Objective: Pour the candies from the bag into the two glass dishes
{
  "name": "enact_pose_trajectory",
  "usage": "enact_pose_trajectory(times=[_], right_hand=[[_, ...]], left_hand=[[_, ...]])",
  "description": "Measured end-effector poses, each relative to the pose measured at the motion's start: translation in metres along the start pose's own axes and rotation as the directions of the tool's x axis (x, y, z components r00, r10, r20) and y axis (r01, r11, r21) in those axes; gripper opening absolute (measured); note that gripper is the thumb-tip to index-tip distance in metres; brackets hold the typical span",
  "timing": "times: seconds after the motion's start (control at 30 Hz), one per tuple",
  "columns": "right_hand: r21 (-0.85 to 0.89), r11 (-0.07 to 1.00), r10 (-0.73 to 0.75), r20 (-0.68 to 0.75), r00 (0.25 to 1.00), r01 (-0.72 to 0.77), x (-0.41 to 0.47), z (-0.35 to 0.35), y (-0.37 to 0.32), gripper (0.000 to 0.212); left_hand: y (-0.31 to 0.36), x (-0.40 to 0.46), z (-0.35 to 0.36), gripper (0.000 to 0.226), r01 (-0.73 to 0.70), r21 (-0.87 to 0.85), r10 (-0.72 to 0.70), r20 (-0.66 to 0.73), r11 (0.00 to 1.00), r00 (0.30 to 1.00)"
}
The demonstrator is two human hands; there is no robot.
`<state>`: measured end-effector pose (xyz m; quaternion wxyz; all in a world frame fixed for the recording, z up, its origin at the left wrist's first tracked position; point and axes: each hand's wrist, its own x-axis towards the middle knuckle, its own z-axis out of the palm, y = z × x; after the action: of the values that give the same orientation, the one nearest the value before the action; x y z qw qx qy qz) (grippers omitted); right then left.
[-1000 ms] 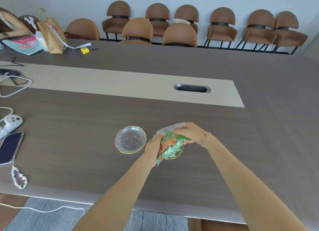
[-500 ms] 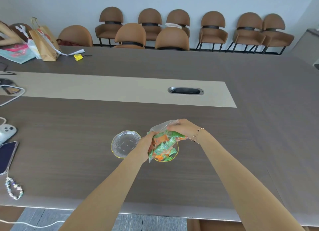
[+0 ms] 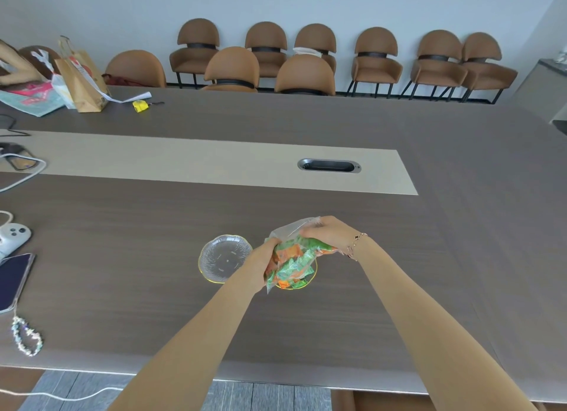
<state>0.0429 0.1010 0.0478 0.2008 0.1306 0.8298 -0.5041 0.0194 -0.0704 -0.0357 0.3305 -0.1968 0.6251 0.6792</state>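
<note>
One long table (image 3: 306, 128) is seen, with two hands over it: a left hand (image 3: 260, 262) and a right hand (image 3: 329, 234). One clear plastic bag (image 3: 290, 257) of green and orange candies is counted; the candies themselves are too many and too bunched to be numbered. Two glass dishes are present: one bare dish (image 3: 222, 257) and one second dish (image 3: 308, 280) mostly hidden under the bag. Nine brown chairs (image 3: 376, 57) are counted beyond the table. At the left side are seen one phone (image 3: 12, 280), one beaded strap (image 3: 27, 337), one white controller (image 3: 13, 235), one paper bag (image 3: 81, 79) and one small yellow item (image 3: 139, 106).
</note>
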Motion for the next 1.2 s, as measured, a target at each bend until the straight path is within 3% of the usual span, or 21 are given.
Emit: enact_pose_trajectory(times=[0.1, 0.3, 0.4, 0.7, 0.93, 1.03, 1.2], right_hand=[[-0.011, 0.999, -0.039, -0.001, 0.999, 0.039, -0.009, -0.001, -0.011, 0.011], [-0.074, 0.991, -0.108, 0.011, 0.994, 0.108, -0.015, 0.007, -0.043, 0.033], [-0.084, 0.988, -0.126, 0.019, 0.992, 0.127, -0.017, 0.016, -0.056, 0.032], [-0.023, 0.986, -0.16, 0.125, 0.979, 0.164, 0.006, 0.079, -0.085, 0.022], [0.073, 0.997, 0.018, 0.217, 0.976, -0.034, 0.056, 0.131, -0.076, 0.029], [0.047, 0.985, 0.15, 0.226, 0.962, -0.164, 0.069, 0.142, -0.065, 0.025], [-0.036, 0.959, 0.284, 0.134, 0.949, -0.282, 0.081, 0.143, -0.059, 0.036]], left_hand=[[0.006, -0.008, -0.002, 0.021, -0.011, -0.037, 0.013, 0.042, 0.999, 0.999], [0.026, -0.027, -0.02, 0.023, -0.021, -0.096, 0.027, 0.06, 0.995, 0.998], [0.03, -0.037, -0.032, 0.023, -0.029, -0.124, 0.038, 0.072, 0.992, 0.997], [0.036, -0.062, -0.103, 0.021, -0.071, -0.15, 0.055, -0.107, 0.986, 0.993], [0.005, -0.007, -0.166, 0.036, 0.004, -0.162, -0.038, -0.209, 0.987, 0.977], [-0.019, 0.027, -0.178, 0.04, 0.065, -0.155, -0.093, -0.184, 0.986, 0.978], [0.004, -0.014, -0.153, 0.037, 0.116, -0.194, -0.135, -0.085, 0.974, 0.987]])
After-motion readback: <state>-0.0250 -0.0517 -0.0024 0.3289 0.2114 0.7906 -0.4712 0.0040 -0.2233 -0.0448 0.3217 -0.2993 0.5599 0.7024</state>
